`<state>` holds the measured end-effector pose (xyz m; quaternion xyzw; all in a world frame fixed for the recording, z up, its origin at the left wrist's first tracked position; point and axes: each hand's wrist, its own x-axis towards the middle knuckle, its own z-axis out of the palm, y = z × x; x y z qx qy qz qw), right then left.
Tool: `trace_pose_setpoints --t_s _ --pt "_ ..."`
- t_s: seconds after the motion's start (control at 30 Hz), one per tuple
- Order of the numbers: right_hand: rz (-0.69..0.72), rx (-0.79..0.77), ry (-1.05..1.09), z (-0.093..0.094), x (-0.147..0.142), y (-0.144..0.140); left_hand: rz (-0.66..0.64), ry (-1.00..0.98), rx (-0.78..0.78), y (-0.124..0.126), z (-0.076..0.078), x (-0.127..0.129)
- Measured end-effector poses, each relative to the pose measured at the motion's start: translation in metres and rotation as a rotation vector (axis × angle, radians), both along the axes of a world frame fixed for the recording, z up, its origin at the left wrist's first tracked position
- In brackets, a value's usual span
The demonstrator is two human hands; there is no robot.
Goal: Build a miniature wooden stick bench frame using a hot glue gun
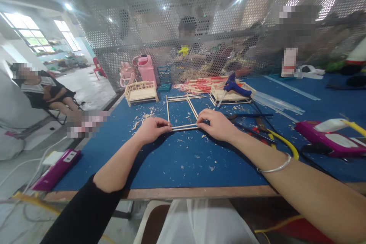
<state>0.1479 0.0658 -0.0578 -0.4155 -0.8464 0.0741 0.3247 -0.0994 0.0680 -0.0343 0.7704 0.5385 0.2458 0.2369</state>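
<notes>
Head view: both hands pinch the near rail of a thin stick frame at frame centre.

The left hand (151, 129) and right hand (217, 124) each close fingertips on the ends of the stick frame (183, 111), flat on the blue table (177, 164). A glue gun (236, 87) rests on a small wooden bench at upper right. Uneven pressing could, I judge, skew the rail or snap a joint.

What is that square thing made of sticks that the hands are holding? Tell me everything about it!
The stick frame is a flat rectangle of thin, pale wooden sticks lying on the blue table. One extra stick slants across its middle. The left hand and right hand pinch the doubled near edge at both ends.
</notes>
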Motion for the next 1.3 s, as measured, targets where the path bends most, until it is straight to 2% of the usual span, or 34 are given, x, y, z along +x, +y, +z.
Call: trace_pose_setpoints --t_s 0.2,0.37,0.63,0.9,1.3 --pt "0.008 -0.005 0.021 0.000 0.002 0.002 0.003 0.076 0.044 0.001 0.000 0.001" --pt "0.025 -0.026 -0.044 0.001 0.005 0.004 -0.009 0.120 0.066 0.003 -0.001 0.000" --pt "-0.016 0.170 -0.303 -0.002 -0.008 0.004 -0.024 0.088 0.051 0.001 0.000 0.001" --pt "0.025 0.064 -0.193 0.002 -0.005 0.001 -0.076 0.073 0.034 0.004 -0.002 -0.001" --pt "-0.023 0.083 -0.174 -0.001 -0.005 0.003 -0.082 0.118 0.061 0.004 -0.003 0.000"
